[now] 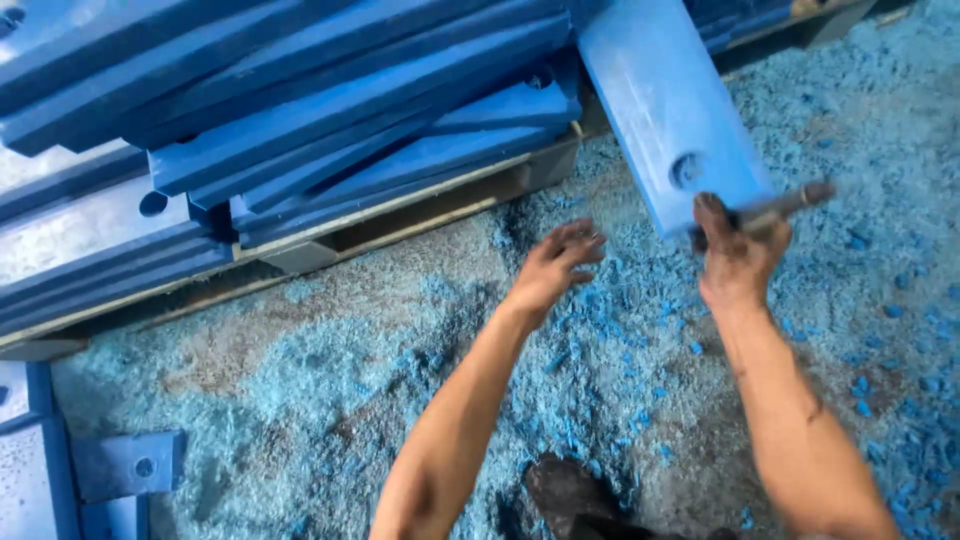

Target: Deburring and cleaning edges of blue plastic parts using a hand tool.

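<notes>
A long blue plastic plate [668, 110] with a round hole near its end leans out from the upper right. My right hand [738, 255] grips the plate's lower end and also holds a thin metal tool [790, 205] that sticks out to the right. To the left of the plate my left hand [555, 265] hangs free with its fingers apart and nothing in them. Both forearms reach up from the bottom edge.
A stack of blue plastic plates [300, 110] lies on a wooden pallet [420, 205] across the top left. Blue shavings [330, 390] cover the floor. Smaller blue pieces [125, 465] lie at the bottom left. A dark shoe [565, 495] shows at the bottom.
</notes>
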